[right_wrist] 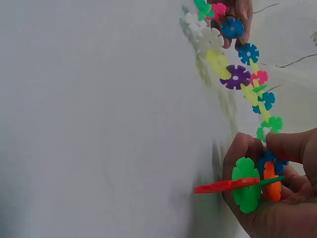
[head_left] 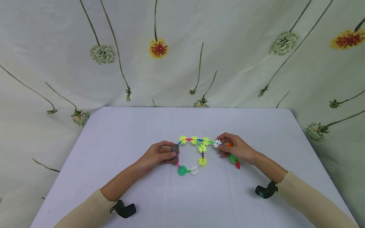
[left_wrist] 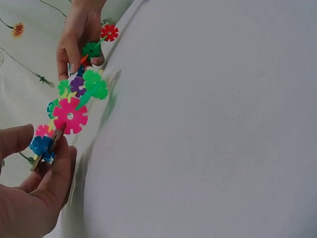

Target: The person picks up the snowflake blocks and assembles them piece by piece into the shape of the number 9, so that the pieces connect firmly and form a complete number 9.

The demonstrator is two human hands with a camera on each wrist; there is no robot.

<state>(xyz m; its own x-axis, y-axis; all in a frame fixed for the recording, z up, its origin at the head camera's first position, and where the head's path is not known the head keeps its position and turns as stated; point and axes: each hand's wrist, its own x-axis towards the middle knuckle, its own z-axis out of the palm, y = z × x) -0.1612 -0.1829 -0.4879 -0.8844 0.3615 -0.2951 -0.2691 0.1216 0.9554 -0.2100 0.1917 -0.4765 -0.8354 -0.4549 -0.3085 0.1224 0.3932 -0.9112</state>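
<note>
Notched plastic flower discs are joined into a chain (head_left: 202, 148) that forms a loop in the head view, with a tail toward the right. My left hand (head_left: 159, 154) pinches the loop's left side at a brown disc (head_left: 175, 158) and a blue disc (left_wrist: 41, 146). Beside those fingers is a pink disc (left_wrist: 70, 116). My right hand (head_left: 238, 147) pinches the tail near a white disc (head_left: 217, 143) and a blue disc (right_wrist: 271, 162). An orange disc (right_wrist: 272, 181), a green disc (right_wrist: 246, 184) and a red disc (right_wrist: 225, 185) hang from that end, partly hidden by the right hand in the head view.
The table (head_left: 142, 126) has a white cover. Behind it hangs a pale cloth (head_left: 176, 79) printed with flowers. Each wrist carries a black camera, the left camera (head_left: 125, 209) and the right camera (head_left: 266, 190), both close above the tabletop.
</note>
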